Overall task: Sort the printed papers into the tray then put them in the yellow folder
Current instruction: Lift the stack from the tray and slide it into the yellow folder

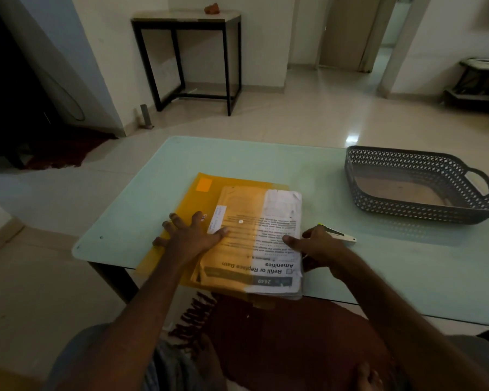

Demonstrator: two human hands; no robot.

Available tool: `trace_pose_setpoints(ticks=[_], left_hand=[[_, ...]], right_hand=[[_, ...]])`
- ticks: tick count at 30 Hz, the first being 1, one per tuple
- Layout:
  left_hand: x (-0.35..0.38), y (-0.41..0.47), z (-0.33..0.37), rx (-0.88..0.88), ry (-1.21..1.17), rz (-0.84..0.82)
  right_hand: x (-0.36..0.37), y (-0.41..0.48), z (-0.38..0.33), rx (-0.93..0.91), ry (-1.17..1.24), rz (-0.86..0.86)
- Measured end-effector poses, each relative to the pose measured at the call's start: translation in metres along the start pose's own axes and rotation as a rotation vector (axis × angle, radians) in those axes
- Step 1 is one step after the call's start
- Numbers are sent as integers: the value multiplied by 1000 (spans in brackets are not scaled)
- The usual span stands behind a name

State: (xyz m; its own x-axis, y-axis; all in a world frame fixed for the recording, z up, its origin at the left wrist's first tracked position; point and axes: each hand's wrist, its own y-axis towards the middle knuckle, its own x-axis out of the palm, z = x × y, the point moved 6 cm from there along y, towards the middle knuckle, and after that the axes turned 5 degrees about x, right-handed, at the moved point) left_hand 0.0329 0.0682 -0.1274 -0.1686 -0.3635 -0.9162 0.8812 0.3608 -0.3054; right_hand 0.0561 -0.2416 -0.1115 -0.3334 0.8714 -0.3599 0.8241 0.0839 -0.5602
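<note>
Left hand (191, 234) flat, fingers spread, pins yellow folder (181, 204) to table (266, 162). Right hand (314, 244) pinches edge of printed papers (280, 221), stack half under the cover. Best: hold folder down, slide stack in square.

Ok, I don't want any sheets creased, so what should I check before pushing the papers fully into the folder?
1. Left hand pressing yellow folder flat: ok.
2. Right hand pinching papers at their right edge: ok.
3. Papers fully inside: not ok, a white strip sticks out.
4. Folder fully on table: not ok, near end overhangs.
5. Tray emptied of sheets: ok, none visible.
6. Sheets aligned inside: cannot tell.
</note>
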Motion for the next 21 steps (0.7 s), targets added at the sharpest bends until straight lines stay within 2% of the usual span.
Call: trace_pose_setpoints(ticks=[2,4,6,10,14,21], left_hand=[[1,-2,-2,3,-11,6],[3,-3,0,7,-20,15],[5,-5,1,4,-26,18],[5,-7,3,0,-45,19],[5,-6,4,-4,-64,21],[5,-7,4,9,-81,30]], right_hand=[[-1,-1,0,13,-24,45],[-3,1,-1,-16,-174,126],[0,6,1,-40,-197,88],[2,5,3,-27,-55,-3],[3,-1,-2,-79,10,65],[7,2,3,-19,251,16]])
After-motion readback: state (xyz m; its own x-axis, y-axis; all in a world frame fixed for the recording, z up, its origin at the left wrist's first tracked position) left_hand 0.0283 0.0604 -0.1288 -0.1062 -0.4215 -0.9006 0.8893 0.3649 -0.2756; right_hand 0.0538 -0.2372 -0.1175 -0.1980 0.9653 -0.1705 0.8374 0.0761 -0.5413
